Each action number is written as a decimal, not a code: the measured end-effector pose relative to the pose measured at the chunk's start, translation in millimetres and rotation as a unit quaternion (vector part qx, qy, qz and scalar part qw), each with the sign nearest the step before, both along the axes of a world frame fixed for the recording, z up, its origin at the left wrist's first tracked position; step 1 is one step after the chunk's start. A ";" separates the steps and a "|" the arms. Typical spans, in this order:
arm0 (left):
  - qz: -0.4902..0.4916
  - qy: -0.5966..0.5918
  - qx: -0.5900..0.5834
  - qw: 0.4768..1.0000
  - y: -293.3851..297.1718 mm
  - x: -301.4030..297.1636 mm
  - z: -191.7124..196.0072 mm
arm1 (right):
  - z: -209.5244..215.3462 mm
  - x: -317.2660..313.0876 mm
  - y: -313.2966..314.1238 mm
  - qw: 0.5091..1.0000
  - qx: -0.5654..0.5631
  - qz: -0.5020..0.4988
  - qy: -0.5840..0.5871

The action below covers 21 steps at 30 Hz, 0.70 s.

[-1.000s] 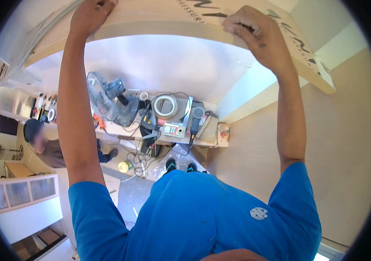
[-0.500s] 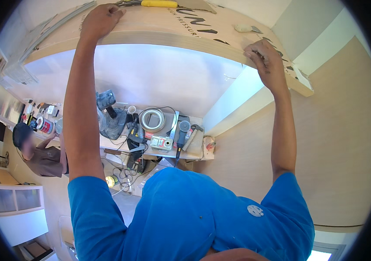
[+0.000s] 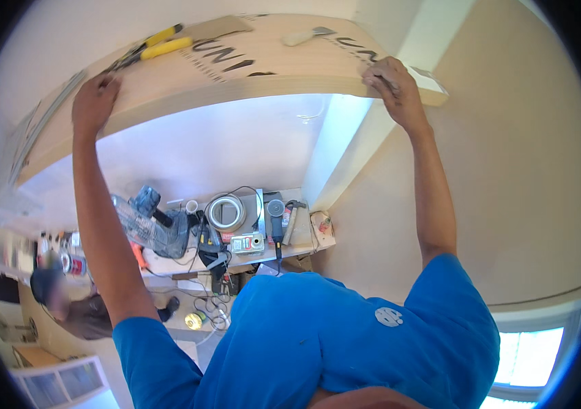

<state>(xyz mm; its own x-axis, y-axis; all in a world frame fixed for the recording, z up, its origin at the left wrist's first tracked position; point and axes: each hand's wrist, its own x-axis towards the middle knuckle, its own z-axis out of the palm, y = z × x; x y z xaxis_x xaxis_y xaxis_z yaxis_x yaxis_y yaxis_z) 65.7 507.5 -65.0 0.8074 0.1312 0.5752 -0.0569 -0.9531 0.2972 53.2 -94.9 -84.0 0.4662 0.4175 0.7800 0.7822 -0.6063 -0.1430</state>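
Note:
A long board (image 3: pixel 290 58) with a pale front edge and dark printing on top runs across the upper part of the view. My left hand (image 3: pixel 95 103) is closed over its front edge, towards the left. Near the board's right end, my right hand (image 3: pixel 394 90) has its fingers bent and pressed at the same edge. Both arms reach up and forward. Yellow-handled pliers (image 3: pixel 166 48) lie just beyond my left hand. A scraper (image 3: pixel 306 37) rests on the board left of my right hand, and a flat brown piece (image 3: pixel 219 28) lies between these tools.
Below the board, a bench holds a blue-grey fan (image 3: pixel 147 225), a pale ring-shaped roll (image 3: pixel 226 213), a metal box (image 3: pixel 247 243), an angle grinder (image 3: pixel 276 215) and a hammer (image 3: pixel 293 221). Cords trail beneath. A person in a dark cap (image 3: pixel 46 285) works at lower left.
The view has shifted, so more of the board's top shows. My right hand has moved right along the edge, towards the board's end. My left hand stays near the pliers.

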 end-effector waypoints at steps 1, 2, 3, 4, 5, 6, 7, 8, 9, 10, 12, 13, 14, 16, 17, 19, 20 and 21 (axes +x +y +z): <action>0.006 0.010 -0.012 1.000 0.7 0.5 1.4 | -2.4 -1.1 -6.3 1.000 0.008 -0.016 -0.001; 0.010 0.007 -0.010 1.000 -0.2 -2.0 3.5 | -4.4 -1.4 -11.3 0.999 0.016 -0.027 -0.003; 0.014 0.004 -0.010 1.000 -1.8 -1.2 2.6 | -5.8 -1.2 -16.5 0.999 0.021 -0.039 -0.004; 0.018 0.001 -0.011 1.000 -3.5 0.3 2.3 | -8.3 -1.1 -22.1 0.998 0.038 -0.044 -0.007; 0.015 0.004 -0.015 1.000 -3.5 -0.2 1.4 | -10.6 0.1 -26.7 0.998 0.053 -0.044 -0.011; 0.013 0.007 -0.019 1.000 -3.6 -0.2 1.0 | -12.2 0.5 -31.4 0.996 0.069 -0.045 -0.014; 0.012 0.010 -0.023 1.000 -3.6 0.0 1.8 | -13.0 0.1 -35.9 0.996 0.073 -0.050 -0.018; 0.014 0.025 -0.032 0.999 -4.0 0.2 2.3 | -13.1 -0.3 -40.4 0.995 0.075 -0.054 -0.023; 0.017 0.039 -0.040 0.998 -4.3 0.6 3.2 | -13.4 -0.4 -45.0 0.995 0.078 -0.058 -0.027; 0.020 0.054 -0.048 0.997 -4.0 1.2 4.2 | -15.2 0.5 -50.6 0.994 0.083 -0.060 -0.025; 0.012 0.031 -0.033 0.999 -0.9 3.6 1.5 | -18.0 3.3 -62.1 0.993 0.094 -0.063 -0.024; 0.008 0.019 -0.026 0.999 1.5 5.5 -1.2 | -18.6 3.3 -65.5 0.993 0.099 -0.064 -0.018; 0.006 0.005 -0.023 1.000 4.0 8.2 -4.4 | -18.7 2.0 -67.8 0.992 0.104 -0.066 -0.012; 0.006 -0.023 -0.016 1.000 10.3 8.2 -8.2 | -18.5 1.1 -68.3 0.992 0.109 -0.064 -0.012; 0.001 -0.022 -0.017 1.000 10.6 7.5 -9.0 | -19.8 1.2 -67.5 0.992 0.107 -0.063 -0.016; -0.008 -0.020 -0.019 1.000 11.3 7.4 -9.4 | -21.3 3.2 -66.4 0.992 0.098 -0.074 -0.037; -0.001 -0.003 -0.032 0.999 4.9 5.2 -6.6 | -22.4 4.7 -66.3 0.991 0.089 -0.085 -0.052; 0.003 0.016 -0.044 0.999 -5.9 0.5 -1.1 | -24.2 3.4 -66.4 0.990 0.079 -0.099 -0.066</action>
<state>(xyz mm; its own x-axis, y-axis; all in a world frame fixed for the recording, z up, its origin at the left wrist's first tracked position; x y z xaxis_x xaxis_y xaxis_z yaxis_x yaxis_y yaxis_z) 66.2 501.6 -66.0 0.8237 0.1856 0.5358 -0.0400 -0.9236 0.3814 56.5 -161.3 -108.2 0.4154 0.1958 0.8883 0.6692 -0.7272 -0.1526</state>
